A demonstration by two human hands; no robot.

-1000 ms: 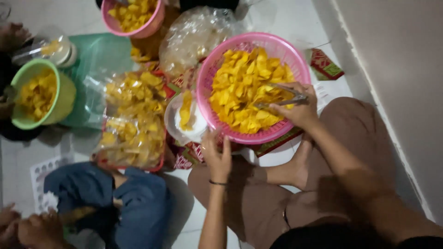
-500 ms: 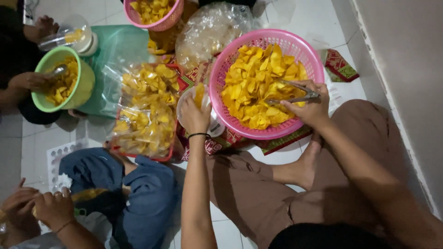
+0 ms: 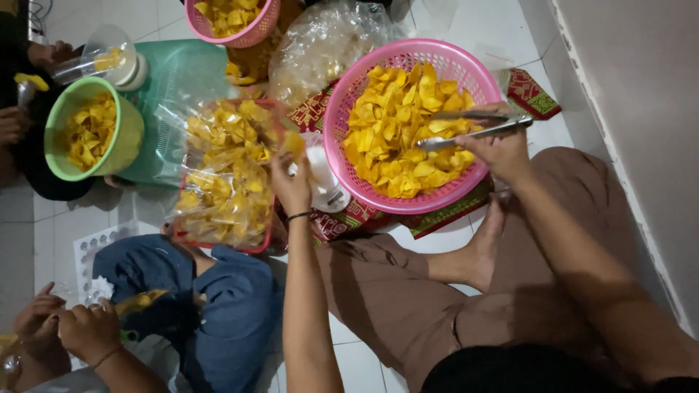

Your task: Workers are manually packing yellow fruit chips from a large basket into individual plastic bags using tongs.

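A large pink basket (image 3: 337,149) full of yellow chips stands on the floor in front of my crossed legs. My right hand (image 3: 502,151) rests at its right rim, gripping metal tongs (image 3: 473,127) that point left over the chips. My left hand (image 3: 291,185) reaches between the basket and a red tray (image 3: 255,249), with a yellow chip (image 3: 294,143) pinched at its fingertips. A white bowl (image 3: 324,178) lies just right of that hand, partly hidden by it.
The red tray holds clear bags of chips (image 3: 226,175). A green bowl of chips (image 3: 129,135), a green lid (image 3: 178,69), a second pink basket (image 3: 251,33) and a big clear bag (image 3: 320,44) lie beyond. A person in blue jeans (image 3: 218,306) sits left; a wall (image 3: 641,109) runs along the right.
My left hand has risen from near my lap to the white bowl, then shifted left towards the red tray with a chip. My right hand stays at the basket with the tongs.
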